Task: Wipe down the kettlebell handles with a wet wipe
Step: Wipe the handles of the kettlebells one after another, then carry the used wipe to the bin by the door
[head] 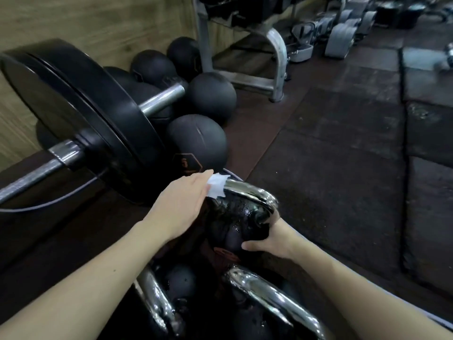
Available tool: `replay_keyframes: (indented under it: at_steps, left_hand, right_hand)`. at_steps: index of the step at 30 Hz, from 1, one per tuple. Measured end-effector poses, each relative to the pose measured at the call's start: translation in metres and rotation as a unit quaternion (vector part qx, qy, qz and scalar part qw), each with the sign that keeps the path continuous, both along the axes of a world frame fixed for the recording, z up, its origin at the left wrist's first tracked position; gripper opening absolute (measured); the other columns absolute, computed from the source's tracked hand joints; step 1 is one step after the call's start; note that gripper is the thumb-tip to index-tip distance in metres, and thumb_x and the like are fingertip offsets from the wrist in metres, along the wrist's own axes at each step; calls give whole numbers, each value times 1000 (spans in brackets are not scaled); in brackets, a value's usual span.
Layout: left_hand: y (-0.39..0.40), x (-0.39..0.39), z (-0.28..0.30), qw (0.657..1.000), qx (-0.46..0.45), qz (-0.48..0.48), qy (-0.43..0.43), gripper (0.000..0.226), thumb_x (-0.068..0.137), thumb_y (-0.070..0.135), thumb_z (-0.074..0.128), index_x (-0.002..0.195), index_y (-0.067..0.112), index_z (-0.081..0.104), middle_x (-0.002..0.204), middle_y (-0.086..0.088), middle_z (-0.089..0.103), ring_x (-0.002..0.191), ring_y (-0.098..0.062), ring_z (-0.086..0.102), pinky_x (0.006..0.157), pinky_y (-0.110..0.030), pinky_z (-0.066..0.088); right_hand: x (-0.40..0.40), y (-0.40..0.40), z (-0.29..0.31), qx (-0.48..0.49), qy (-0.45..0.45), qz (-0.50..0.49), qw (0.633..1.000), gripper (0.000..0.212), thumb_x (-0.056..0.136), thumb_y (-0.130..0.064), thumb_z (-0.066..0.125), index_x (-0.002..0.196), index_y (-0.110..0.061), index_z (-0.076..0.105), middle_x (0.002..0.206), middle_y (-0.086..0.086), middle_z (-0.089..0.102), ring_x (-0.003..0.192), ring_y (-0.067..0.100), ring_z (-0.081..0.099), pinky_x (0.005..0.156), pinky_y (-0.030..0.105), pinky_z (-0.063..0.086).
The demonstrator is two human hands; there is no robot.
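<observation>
Left hand [182,204] wrapped over the white wet wipe [217,185], fingers curled so as to press the cloth round the far end of the chrome, curved kettlebell handle [250,192]. Right hand [272,238] clamped on the black, glossy kettlebell body [235,222], thumb across the near face, probably to stop any rolling under the rubbing (beads of wet showed on the iron). Stood on the dark rubber floor [343,155], just beside the black weight plate [81,111]. Two more chrome handles [274,298] waiting nearer.
</observation>
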State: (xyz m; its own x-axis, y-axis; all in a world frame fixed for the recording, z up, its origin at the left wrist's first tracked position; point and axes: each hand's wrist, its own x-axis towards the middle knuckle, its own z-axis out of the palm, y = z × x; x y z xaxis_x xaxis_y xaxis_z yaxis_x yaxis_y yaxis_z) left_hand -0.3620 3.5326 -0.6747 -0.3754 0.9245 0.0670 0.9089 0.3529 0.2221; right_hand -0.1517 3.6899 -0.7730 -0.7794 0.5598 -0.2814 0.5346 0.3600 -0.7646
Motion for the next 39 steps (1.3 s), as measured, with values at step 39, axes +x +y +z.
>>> replay_keyframes:
  at_steps: [39]
  left_hand:
    - [-771,28,487,826,254,456,-210,28,108,38,41,104,40,68,100,24,70,97,0,66,77,-9,44]
  right_hand:
    - [-170,-685,590,156,-9,369,916,41,94,-59,58,130,-38,58,126,-23,58,123,0,53,106,25,46]
